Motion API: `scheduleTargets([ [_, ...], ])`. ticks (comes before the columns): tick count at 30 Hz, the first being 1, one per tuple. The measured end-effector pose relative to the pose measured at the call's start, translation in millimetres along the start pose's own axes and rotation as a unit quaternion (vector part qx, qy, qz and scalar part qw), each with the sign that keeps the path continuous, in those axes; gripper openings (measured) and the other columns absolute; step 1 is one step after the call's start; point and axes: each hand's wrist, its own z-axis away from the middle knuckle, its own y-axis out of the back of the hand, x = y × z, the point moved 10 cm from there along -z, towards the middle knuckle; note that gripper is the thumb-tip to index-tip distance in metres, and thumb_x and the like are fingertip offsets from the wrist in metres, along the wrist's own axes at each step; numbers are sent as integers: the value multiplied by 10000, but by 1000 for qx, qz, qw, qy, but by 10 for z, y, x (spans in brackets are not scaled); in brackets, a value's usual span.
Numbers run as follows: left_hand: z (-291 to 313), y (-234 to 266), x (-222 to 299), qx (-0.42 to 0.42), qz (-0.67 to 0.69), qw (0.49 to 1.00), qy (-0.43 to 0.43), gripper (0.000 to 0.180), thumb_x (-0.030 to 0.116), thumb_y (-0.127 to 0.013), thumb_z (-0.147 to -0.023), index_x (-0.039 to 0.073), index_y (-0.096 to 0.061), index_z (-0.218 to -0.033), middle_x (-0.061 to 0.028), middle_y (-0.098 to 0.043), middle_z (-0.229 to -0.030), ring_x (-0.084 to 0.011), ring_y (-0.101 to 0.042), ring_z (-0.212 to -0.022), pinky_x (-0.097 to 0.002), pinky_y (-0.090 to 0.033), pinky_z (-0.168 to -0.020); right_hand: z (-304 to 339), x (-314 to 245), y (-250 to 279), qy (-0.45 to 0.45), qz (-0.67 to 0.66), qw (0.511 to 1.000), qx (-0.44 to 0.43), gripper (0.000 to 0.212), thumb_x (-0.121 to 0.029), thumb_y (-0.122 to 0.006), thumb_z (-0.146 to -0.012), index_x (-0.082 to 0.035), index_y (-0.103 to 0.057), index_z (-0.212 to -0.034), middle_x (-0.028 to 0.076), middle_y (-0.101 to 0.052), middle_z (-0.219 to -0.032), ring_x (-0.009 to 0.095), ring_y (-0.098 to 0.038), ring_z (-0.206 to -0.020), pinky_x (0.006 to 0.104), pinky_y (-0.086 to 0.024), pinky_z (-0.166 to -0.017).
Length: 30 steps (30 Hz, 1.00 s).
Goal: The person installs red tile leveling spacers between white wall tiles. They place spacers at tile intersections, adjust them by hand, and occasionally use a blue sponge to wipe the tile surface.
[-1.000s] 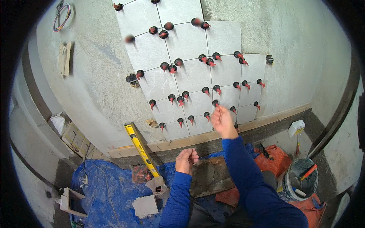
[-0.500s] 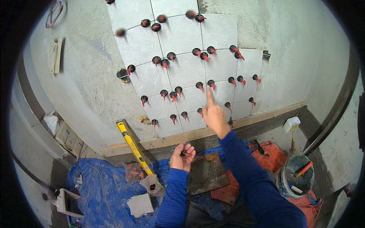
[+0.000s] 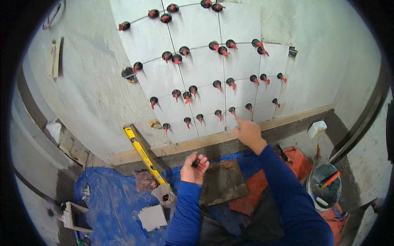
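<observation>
Light grey wall tiles stand in rows, with several black tile levelling clips with red handles along their joints. My right hand is at the lowest row, its index finger stretched out just below a levelling clip. Whether the fingertip touches the red handle I cannot tell; the other fingers are partly hidden. Lower down, in front of the wall, my left hand is palm up with curled fingers around a small red-and-black levelling clip.
A yellow spirit level leans on the wall beside the wooden batten. The blue sheet carries a grey board, tile pieces and a plastic bag. At right stand a bucket holding tools and a white container.
My right hand has moved down and slightly right, from a clip in the second-lowest row to the lowest row. The left hand stays nearly in place; the view has shifted slightly.
</observation>
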Motion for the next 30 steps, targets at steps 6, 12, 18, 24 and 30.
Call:
scheduleTargets([
  [6,-7,54,148,0,-32,997,-70,241,102,-551,-983,39,-574,-1215,-138,-654,-1128,-289,-671,-1017,-455,-578,-907,232,412,292,-48,-119,986,105,144,-195,-647,-900,-54,-672,-910,191,-701,-814,413,-690,-784,511,-527,-695],
  [12,-163,-91,65,39,26,998,-38,202,105,-573,-982,48,-576,-1176,-117,-659,-1080,-262,-671,-986,-451,-582,-886,-1,-816,201,1,-315,946,73,281,-296,-668,-957,-24,-648,-891,186,-653,-719,348,-641,-608,438,-505,-592],
  [18,-378,166,263,86,11,995,-56,152,190,-635,-967,55,-624,-1036,-70,-672,-919,-196,-681,-816,-363,-596,-759,-787,-1415,-396,-176,-592,785,-47,387,-359,-631,-1003,3,-646,-869,43,-593,-639,127,-567,-520,303,-417,-464],
  [24,-331,303,371,66,13,995,-75,177,189,-628,-963,48,-629,-1069,-74,-678,-928,-200,-686,-793,-357,-597,-720,-1050,-1500,-549,-174,-554,808,101,328,-301,-591,-1026,-17,-623,-866,-2,-541,-634,84,-483,-484,264,-368,-421],
  [30,-276,182,348,47,-14,997,-57,201,179,-609,-967,45,-629,-1117,-80,-679,-945,-207,-689,-803,-355,-603,-728,-876,-1561,-679,-236,-719,647,91,391,-390,-537,-1032,-26,-621,-915,37,-561,-671,120,-472,-469,269,-351,-435],
])
